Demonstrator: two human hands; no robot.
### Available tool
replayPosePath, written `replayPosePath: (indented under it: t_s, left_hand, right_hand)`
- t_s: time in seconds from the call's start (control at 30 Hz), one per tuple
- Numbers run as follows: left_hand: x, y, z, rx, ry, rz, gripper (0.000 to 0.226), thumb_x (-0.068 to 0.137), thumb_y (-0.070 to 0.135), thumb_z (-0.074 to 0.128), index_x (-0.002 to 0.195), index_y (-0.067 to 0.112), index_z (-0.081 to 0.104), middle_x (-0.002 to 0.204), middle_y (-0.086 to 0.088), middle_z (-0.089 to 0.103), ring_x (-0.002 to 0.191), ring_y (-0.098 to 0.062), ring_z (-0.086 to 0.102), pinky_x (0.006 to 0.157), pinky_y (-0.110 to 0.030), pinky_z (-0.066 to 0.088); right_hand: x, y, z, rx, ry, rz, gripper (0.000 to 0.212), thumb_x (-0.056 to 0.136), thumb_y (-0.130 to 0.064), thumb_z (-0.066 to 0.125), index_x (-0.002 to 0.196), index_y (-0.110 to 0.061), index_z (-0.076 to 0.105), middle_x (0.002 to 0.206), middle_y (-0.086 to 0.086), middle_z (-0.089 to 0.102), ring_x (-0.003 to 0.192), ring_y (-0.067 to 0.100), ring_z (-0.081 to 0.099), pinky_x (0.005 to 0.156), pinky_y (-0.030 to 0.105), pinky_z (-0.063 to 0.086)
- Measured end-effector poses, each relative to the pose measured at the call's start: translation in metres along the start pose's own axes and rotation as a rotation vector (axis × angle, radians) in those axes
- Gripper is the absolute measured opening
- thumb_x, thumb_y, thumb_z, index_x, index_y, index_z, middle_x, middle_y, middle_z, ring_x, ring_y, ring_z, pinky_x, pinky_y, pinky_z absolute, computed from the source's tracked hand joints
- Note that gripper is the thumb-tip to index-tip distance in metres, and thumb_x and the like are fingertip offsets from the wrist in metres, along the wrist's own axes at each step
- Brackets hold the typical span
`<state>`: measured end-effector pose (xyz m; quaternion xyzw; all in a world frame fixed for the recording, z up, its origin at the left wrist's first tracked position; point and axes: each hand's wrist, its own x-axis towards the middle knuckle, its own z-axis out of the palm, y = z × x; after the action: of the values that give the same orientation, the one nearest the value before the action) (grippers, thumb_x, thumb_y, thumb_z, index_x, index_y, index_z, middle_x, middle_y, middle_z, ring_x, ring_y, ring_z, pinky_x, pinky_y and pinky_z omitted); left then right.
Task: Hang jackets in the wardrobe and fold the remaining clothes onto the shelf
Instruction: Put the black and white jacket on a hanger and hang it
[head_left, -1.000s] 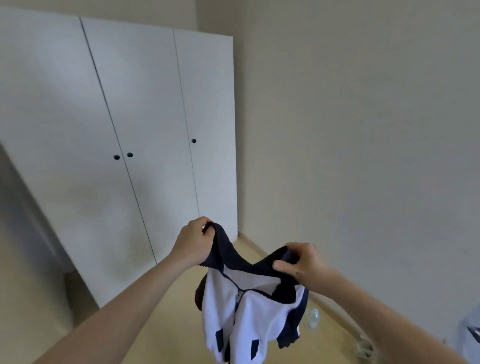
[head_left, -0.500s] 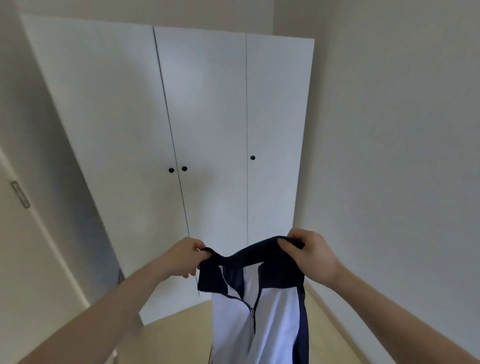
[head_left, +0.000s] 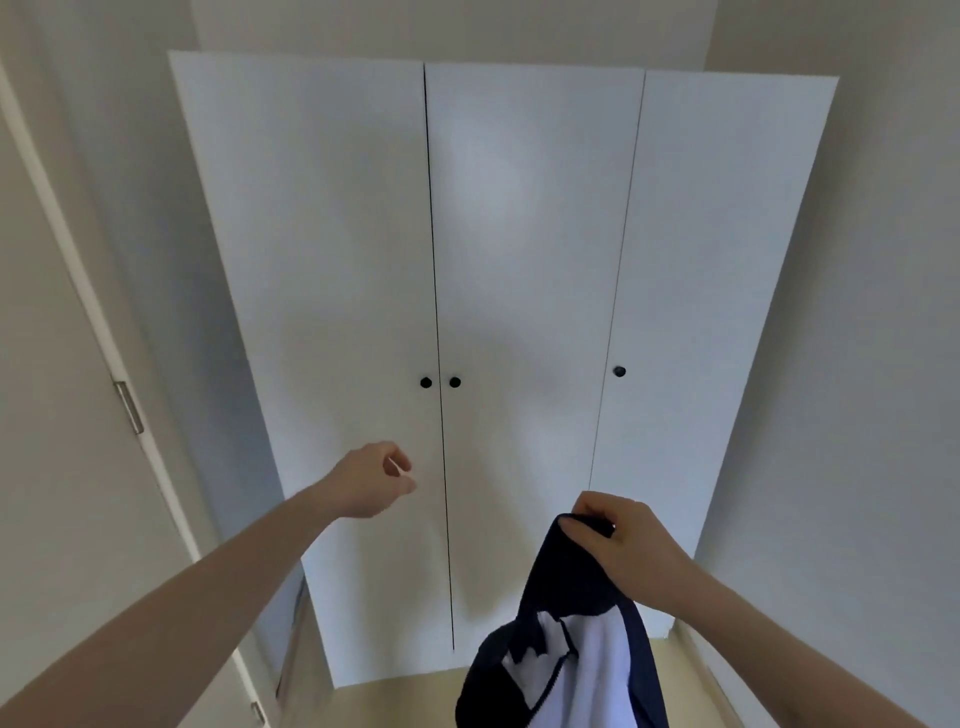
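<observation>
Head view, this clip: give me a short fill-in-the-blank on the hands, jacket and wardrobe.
1. The jacket hangs from the ____ hand alone.
2. The wardrobe has ____ doors, all closed.
3. The left hand is reaching toward the doors and holds ____.
4. The round knobs on the doors are ____ in colour.

Missing words: right; three; nothing; black

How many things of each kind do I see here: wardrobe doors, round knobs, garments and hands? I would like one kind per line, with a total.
White flat wardrobe doors: 3, left, middle, right
Small round black knobs: 3
Navy and white zip jacket: 1
Bare hands: 2, left hand, right hand
Total: 9
</observation>
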<state>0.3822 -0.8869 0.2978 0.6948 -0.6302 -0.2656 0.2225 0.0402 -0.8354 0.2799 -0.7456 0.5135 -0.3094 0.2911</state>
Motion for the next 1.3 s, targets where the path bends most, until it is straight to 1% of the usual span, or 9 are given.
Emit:
replayPosePath:
  t_s: [0.13,0.27,0.53,0.63,0.8,0.93,1.03,1.17,1.3]
  left_hand:
    - [0.085,-0.001,-0.02,0.095,0.044,0.031,0.04,0.09,0.035,0.071,0.126,0.024,0.055,0.115,0.005,0.06,0.103,-0.017,0.06,0.091,-0.034,0.052]
    - [0.173,-0.004,-0.031,0.228,0.032,0.034,0.062,0.091,0.034,0.068,0.146,0.026,0.041,0.141,-0.004,0.047,0.121,-0.026,0.055,0.103,-0.041,0.047]
    - [0.292,-0.021,-0.016,0.397,-0.039,0.047,0.062,0.093,0.027,0.057,0.15,0.031,0.032,0.149,-0.004,0.026,0.113,-0.033,0.06,0.097,-0.039,0.049]
    - [0.313,-0.03,-0.006,0.374,-0.042,0.058,0.066,0.093,0.025,0.056,0.154,0.029,0.03,0.154,0.001,0.024,0.122,-0.03,0.057,0.098,-0.037,0.048]
    - [0.333,-0.037,0.003,0.346,-0.005,0.104,0.068,0.092,0.025,0.058,0.155,0.028,0.031,0.159,0.006,0.028,0.134,-0.026,0.05,0.106,-0.036,0.044]
    - [0.337,-0.037,0.002,0.229,0.031,0.083,0.059,0.092,0.019,0.058,0.148,0.028,0.042,0.154,0.007,0.039,0.133,-0.021,0.05,0.108,-0.033,0.043]
    - [0.325,-0.041,0.003,0.204,0.06,0.122,0.052,0.092,0.017,0.056,0.143,0.028,0.049,0.148,0.007,0.047,0.13,-0.019,0.052,0.105,-0.03,0.044]
    - [0.283,-0.056,0.007,0.186,0.11,0.207,0.047,0.092,0.012,0.054,0.134,0.032,0.056,0.138,0.015,0.053,0.115,-0.014,0.058,0.092,-0.026,0.045]
    - [0.225,-0.074,0.01,0.072,0.164,0.243,0.044,0.088,0.014,0.057,0.125,0.036,0.062,0.125,0.023,0.056,0.073,-0.002,0.055,0.081,-0.022,0.044]
  right_hand:
    - [0.055,0.012,0.0,0.001,0.122,0.018,0.031,0.1,-0.028,0.061,0.075,-0.013,0.055,0.075,0.0,0.057,0.065,0.008,0.049,0.065,0.018,0.04]
    - [0.109,0.024,-0.003,0.056,0.218,0.119,0.034,0.104,-0.029,0.055,0.075,-0.011,0.05,0.062,-0.004,0.047,0.053,0.011,0.037,0.051,0.017,0.031]
    - [0.191,0.028,0.016,0.017,0.316,0.188,0.039,0.106,-0.031,0.047,0.073,-0.015,0.034,0.056,-0.013,0.033,0.052,0.007,0.03,0.052,0.016,0.033]
    - [0.215,0.029,0.029,-0.001,0.3,0.224,0.034,0.108,-0.031,0.043,0.081,-0.009,0.043,0.063,-0.007,0.042,0.051,0.005,0.036,0.052,0.018,0.033]
    - [0.259,0.022,0.048,0.068,0.215,0.241,0.022,0.108,-0.029,0.041,0.093,-0.023,0.056,0.072,-0.001,0.061,0.061,0.008,0.051,0.06,0.021,0.041]
    - [0.295,0.016,0.072,0.107,0.178,0.207,0.013,0.104,-0.033,0.047,0.101,-0.03,0.059,0.071,-0.004,0.062,0.051,0.005,0.048,0.051,0.013,0.04]
    - [0.318,0.015,0.092,0.058,0.152,0.181,0.017,0.103,-0.038,0.049,0.117,-0.035,0.058,0.089,-0.011,0.066,0.073,0.001,0.063,0.064,0.01,0.045]
    - [0.346,0.019,0.113,-0.02,0.106,0.158,0.036,0.106,-0.036,0.045,0.141,-0.03,0.052,0.106,-0.013,0.062,0.099,0.007,0.062,0.09,0.025,0.047]
    - [0.371,0.024,0.129,-0.152,0.108,0.14,0.045,0.108,-0.03,0.036,0.153,-0.026,0.04,0.125,-0.001,0.06,0.108,0.019,0.058,0.094,0.032,0.044]
